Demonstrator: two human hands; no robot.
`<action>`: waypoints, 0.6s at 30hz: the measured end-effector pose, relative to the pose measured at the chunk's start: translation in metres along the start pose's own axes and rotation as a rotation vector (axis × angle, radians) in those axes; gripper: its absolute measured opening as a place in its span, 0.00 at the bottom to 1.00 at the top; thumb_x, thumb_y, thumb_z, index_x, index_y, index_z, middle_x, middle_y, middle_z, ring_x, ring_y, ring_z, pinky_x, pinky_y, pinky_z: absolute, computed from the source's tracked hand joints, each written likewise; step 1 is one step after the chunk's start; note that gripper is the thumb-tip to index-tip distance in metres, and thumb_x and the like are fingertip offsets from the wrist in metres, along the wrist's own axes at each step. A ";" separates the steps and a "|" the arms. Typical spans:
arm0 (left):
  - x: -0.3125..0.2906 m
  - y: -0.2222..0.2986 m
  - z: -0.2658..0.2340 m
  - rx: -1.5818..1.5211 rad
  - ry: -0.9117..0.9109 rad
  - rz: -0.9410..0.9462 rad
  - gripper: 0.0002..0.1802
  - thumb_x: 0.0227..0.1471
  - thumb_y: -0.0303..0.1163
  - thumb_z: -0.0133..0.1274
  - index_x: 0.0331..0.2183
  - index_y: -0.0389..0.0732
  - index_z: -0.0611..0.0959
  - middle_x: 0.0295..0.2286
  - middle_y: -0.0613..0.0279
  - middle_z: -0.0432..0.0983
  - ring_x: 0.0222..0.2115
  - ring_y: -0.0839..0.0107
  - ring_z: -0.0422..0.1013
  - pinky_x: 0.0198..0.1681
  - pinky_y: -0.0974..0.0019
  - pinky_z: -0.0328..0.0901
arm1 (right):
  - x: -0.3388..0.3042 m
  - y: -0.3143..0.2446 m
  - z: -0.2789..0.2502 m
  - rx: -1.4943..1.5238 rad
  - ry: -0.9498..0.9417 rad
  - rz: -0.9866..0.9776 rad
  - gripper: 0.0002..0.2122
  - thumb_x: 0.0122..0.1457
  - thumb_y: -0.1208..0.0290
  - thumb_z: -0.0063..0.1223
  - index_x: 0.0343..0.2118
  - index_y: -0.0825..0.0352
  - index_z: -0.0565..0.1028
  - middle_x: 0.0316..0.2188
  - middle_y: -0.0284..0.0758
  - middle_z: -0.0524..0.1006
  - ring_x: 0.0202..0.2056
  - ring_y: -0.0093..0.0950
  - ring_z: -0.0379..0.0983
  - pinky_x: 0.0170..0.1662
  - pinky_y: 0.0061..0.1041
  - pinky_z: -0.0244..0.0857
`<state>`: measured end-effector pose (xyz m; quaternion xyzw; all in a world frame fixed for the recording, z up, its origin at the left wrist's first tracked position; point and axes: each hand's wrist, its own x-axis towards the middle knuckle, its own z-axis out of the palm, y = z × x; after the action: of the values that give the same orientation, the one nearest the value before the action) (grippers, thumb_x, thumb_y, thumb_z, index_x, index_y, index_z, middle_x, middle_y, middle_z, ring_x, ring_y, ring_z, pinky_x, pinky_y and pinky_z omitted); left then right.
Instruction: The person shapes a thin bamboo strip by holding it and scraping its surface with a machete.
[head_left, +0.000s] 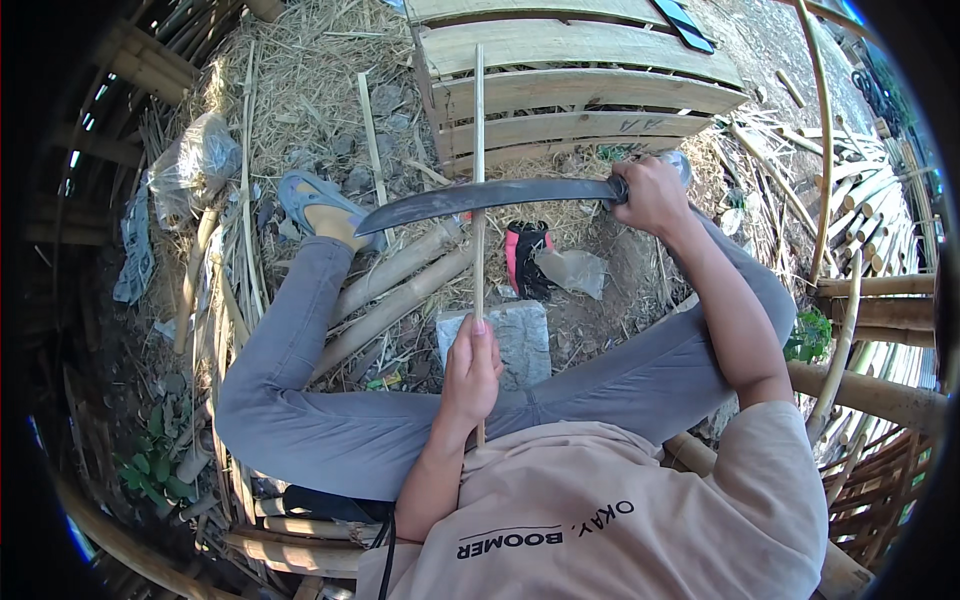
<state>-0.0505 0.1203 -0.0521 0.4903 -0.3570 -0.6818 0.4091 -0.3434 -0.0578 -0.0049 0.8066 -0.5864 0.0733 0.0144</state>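
A long, thin bamboo strip (479, 265) stands lengthwise in front of me, its lower end near my shirt. My left hand (472, 372) is closed round its lower part, thumb along the strip. My right hand (652, 196) grips the handle of a machete (540, 194). The dark, curved blade points left and crosses over the strip above its middle; whether the edge touches the strip I cannot tell. Below the blade a pale stone block (522, 350) lies between my legs, just beyond my left hand.
A slatted wooden crate (570, 90) stands ahead, with a phone (684, 24) on top. Bamboo poles (400, 300) lie beside my left leg. A pink and black item (526, 258) sits past the block. Cut bamboo (875, 205) is piled at right; a plastic bag (200, 160) is at left.
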 end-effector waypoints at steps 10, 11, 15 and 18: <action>0.001 -0.008 0.005 0.438 0.193 0.188 0.22 0.70 0.48 0.33 0.30 0.43 0.68 0.17 0.73 0.55 0.15 0.83 0.52 0.16 0.74 0.51 | 0.008 -0.016 0.016 0.036 -0.111 0.007 0.12 0.35 0.67 0.62 0.25 0.65 0.79 0.22 0.46 0.79 0.30 0.46 0.79 0.38 0.43 0.74; 0.000 -0.006 0.007 0.474 0.203 0.200 0.22 0.70 0.47 0.33 0.30 0.42 0.68 0.17 0.73 0.56 0.15 0.82 0.53 0.17 0.73 0.52 | 0.008 -0.014 0.016 0.037 -0.109 0.010 0.12 0.35 0.67 0.62 0.25 0.65 0.79 0.22 0.46 0.79 0.30 0.46 0.79 0.38 0.43 0.74; 0.001 -0.003 0.007 0.521 0.220 0.200 0.22 0.70 0.45 0.34 0.30 0.40 0.69 0.17 0.71 0.57 0.15 0.81 0.56 0.17 0.70 0.54 | 0.009 -0.009 0.016 0.011 -0.114 0.026 0.13 0.35 0.67 0.62 0.26 0.65 0.79 0.22 0.46 0.79 0.30 0.46 0.79 0.38 0.43 0.74; 0.002 -0.004 0.005 0.501 0.211 0.195 0.21 0.70 0.46 0.34 0.30 0.41 0.68 0.17 0.72 0.57 0.15 0.82 0.54 0.17 0.72 0.53 | 0.009 -0.007 0.015 0.008 -0.088 0.027 0.13 0.35 0.66 0.63 0.27 0.65 0.79 0.22 0.46 0.79 0.30 0.46 0.79 0.39 0.42 0.74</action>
<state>-0.0564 0.1205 -0.0557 0.6078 -0.5151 -0.4750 0.3738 -0.3320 -0.0657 -0.0180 0.8011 -0.5970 0.0405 -0.0157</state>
